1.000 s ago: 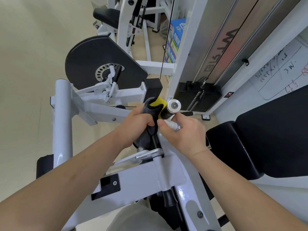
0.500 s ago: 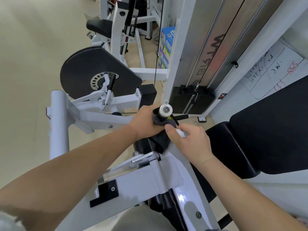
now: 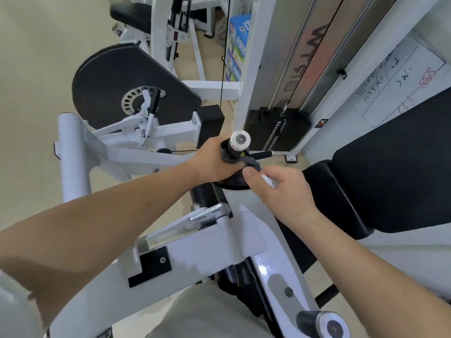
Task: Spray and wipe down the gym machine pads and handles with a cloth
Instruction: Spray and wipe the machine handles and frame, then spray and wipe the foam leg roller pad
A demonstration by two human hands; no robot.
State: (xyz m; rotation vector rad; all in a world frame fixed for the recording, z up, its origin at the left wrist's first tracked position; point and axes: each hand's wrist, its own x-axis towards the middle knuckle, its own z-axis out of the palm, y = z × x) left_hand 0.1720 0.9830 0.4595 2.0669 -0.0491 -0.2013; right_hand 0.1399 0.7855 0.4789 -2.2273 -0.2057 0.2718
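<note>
HEAD VIEW (sole view)

1. Left hand (image 3: 214, 164): fingers curled together round the machine handle (image 3: 238, 143), a black grip whose chrome end cap stands just above the knuckles. The fingertips are hidden on the far side.
2. Cloth (image 3: 252, 164): dark grey, trapped under the left fingers against the grip. A loose fold spills out on the thumb side and meets the right thumb tip, and a sliver of yellow shows just above that fold.
3. Right hand (image 3: 285, 193): fingers curled round a small white bottle (image 3: 266, 179), of which only the top shows between thumb and forefinger. The thumb is straight and points at the cloth. Which way the nozzle faces cannot be told.
4. Black seat pad (image 3: 346, 191): just beyond the right knuckles, not touched. The back pad (image 3: 395, 154) lies farther on that side.
5. White frame (image 3: 195, 242): beneath both wrists. The weight stack (image 3: 275, 129) sits past the left fingertips.

STEP IN HAND (judged): wiping the handle grip with the cloth wrapped round it, the bottle idle.

NEXT MOVE (judged): calls for a firm squeeze while twisting or sliding the cloth along the whole grip, so the loose fold does not slip free. The pads look unattended, so the bottle would then need aiming at the seat pad before the cloth follows
</note>
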